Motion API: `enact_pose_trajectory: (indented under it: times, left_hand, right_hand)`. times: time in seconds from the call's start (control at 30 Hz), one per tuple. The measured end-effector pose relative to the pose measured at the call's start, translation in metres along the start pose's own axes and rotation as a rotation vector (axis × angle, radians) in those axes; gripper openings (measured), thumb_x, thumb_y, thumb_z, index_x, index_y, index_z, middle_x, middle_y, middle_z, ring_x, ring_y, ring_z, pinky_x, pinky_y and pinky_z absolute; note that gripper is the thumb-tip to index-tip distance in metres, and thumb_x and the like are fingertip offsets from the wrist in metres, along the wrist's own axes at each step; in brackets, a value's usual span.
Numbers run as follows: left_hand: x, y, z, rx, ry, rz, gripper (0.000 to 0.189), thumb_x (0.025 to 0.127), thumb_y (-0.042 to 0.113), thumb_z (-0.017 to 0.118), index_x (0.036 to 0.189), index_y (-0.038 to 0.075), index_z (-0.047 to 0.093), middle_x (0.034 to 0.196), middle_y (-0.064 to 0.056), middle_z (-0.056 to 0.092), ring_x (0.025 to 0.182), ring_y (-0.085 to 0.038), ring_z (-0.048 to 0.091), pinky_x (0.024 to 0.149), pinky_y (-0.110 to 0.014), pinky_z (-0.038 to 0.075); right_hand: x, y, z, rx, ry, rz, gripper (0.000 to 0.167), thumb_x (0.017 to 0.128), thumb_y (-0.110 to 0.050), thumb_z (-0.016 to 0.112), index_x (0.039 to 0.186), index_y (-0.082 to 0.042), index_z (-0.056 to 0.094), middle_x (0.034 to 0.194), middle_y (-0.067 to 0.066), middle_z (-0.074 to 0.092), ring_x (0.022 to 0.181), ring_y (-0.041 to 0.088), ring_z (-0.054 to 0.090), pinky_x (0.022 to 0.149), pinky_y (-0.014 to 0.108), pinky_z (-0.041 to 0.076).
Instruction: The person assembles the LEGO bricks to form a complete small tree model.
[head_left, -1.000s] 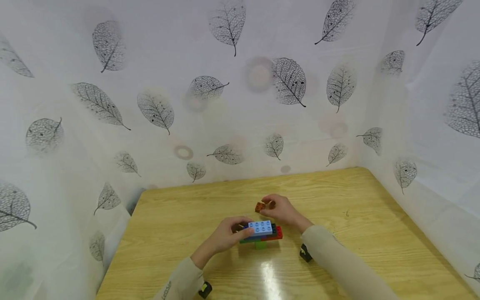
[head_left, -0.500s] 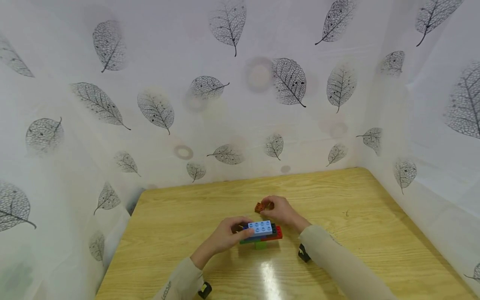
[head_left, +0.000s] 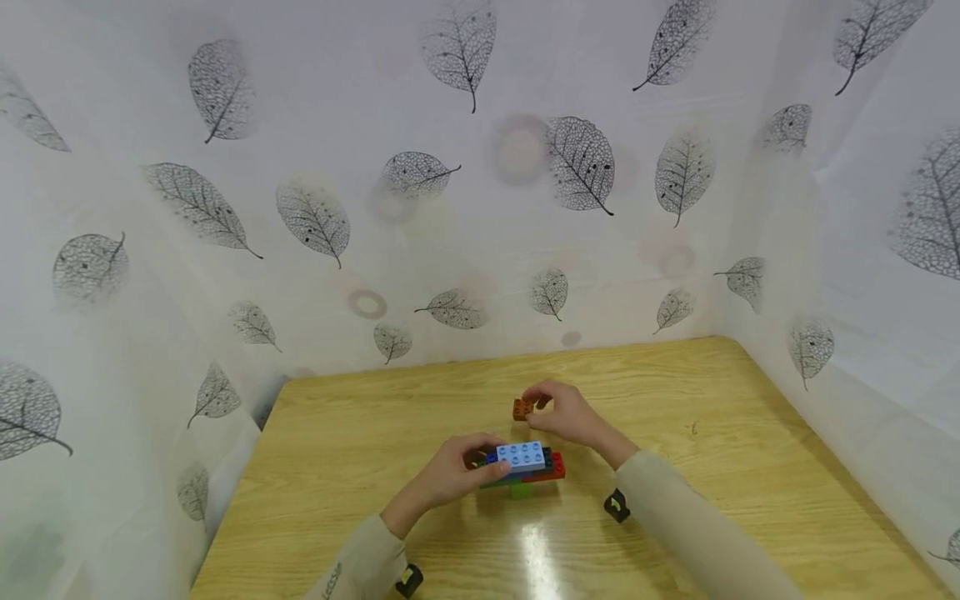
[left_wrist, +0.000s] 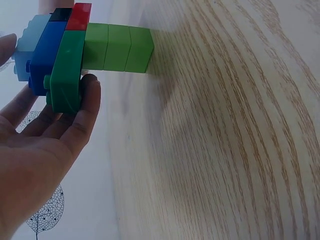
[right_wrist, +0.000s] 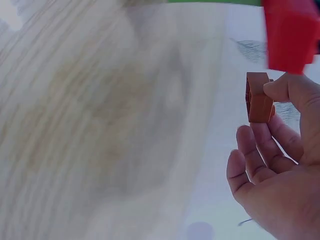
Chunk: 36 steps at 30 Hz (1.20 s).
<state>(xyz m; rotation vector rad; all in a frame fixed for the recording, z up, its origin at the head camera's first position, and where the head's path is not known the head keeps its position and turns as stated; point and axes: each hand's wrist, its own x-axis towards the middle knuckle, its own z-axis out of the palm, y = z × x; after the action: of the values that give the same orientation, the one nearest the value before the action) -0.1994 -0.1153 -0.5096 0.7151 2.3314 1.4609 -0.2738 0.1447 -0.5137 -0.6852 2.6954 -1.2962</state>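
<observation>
Toy building bricks are joined into one stack: a light blue brick [head_left: 521, 455] on top, then a blue brick [left_wrist: 44, 62] beside a black one, then a green brick [left_wrist: 68, 65] beside a red brick [head_left: 553, 468]. A narrow light green column [left_wrist: 118, 47] stands beneath them on the table. My left hand [head_left: 450, 473] grips the stack's left end, thumb against the light blue brick and fingers behind and under the green one. Beyond the stack, my right hand [head_left: 567, 415] pinches a small brownish-orange brick [right_wrist: 259, 102] between thumb and fingertips, its hollow underside facing the table.
The wooden table [head_left: 360, 417] has a white, leaf-printed sheet [head_left: 480, 250] behind it and along both sides. Black straps [head_left: 617, 506] sit at both sleeves' cuffs.
My right hand has shifted slightly away and to the right, carrying the orange brick and turning it a little. The left hand and the stack keep their place.
</observation>
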Motion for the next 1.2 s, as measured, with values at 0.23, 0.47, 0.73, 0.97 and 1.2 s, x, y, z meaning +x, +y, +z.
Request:
enact_pose_trajectory:
  times: [0.23, 0.47, 0.73, 0.97, 1.2]
  left_hand:
    - [-0.001, -0.001, 0.001, 0.003, 0.009, 0.016, 0.041, 0.101, 0.034, 0.070, 0.133, 0.008, 0.070, 0.123, -0.012, 0.072, 0.096, -0.010, 0.063, 0.081, -0.025, 0.054]
    - [-0.001, 0.000, 0.001, 0.012, 0.005, 0.009, 0.043, 0.102, 0.038, 0.069, 0.133, 0.009, 0.069, 0.122, -0.010, 0.073, 0.096, -0.008, 0.063, 0.082, -0.025, 0.054]
    - [-0.001, 0.000, 0.001, 0.007, 0.008, 0.028, 0.040, 0.102, 0.033, 0.069, 0.133, 0.008, 0.070, 0.123, -0.012, 0.072, 0.093, -0.008, 0.063, 0.080, -0.025, 0.054]
    - [-0.001, 0.000, 0.001, 0.008, 0.015, 0.033, 0.039, 0.102, 0.030, 0.070, 0.133, 0.007, 0.070, 0.124, -0.013, 0.072, 0.091, -0.009, 0.063, 0.079, -0.025, 0.054]
    - [-0.001, 0.000, 0.002, -0.003, 0.012, 0.038, 0.038, 0.102, 0.030, 0.069, 0.133, 0.007, 0.070, 0.120, -0.012, 0.073, 0.092, -0.009, 0.064, 0.079, -0.026, 0.055]
  right_hand:
    - [-0.015, -0.022, -0.013, 0.021, -0.025, -0.053, 0.034, 0.090, -0.016, 0.076, 0.123, -0.012, 0.072, 0.115, 0.002, 0.069, 0.106, 0.033, 0.062, 0.081, 0.033, 0.050]
    - [-0.029, -0.037, -0.019, -0.001, -0.052, -0.105, 0.032, 0.090, -0.018, 0.078, 0.122, -0.019, 0.072, 0.112, -0.003, 0.066, 0.104, 0.025, 0.060, 0.082, 0.030, 0.047]
    - [-0.042, -0.052, -0.025, 0.021, -0.078, -0.180, 0.034, 0.091, -0.020, 0.079, 0.124, -0.020, 0.071, 0.113, -0.004, 0.069, 0.104, 0.030, 0.062, 0.084, 0.038, 0.051]
    - [-0.054, -0.058, -0.026, 0.016, -0.098, -0.239, 0.032, 0.092, -0.018, 0.078, 0.123, -0.022, 0.070, 0.113, -0.008, 0.069, 0.100, 0.012, 0.061, 0.082, 0.040, 0.053]
    - [-0.061, -0.057, -0.024, 0.042, -0.121, -0.241, 0.034, 0.092, -0.015, 0.077, 0.123, -0.022, 0.070, 0.114, -0.008, 0.069, 0.101, 0.026, 0.065, 0.083, 0.042, 0.054]
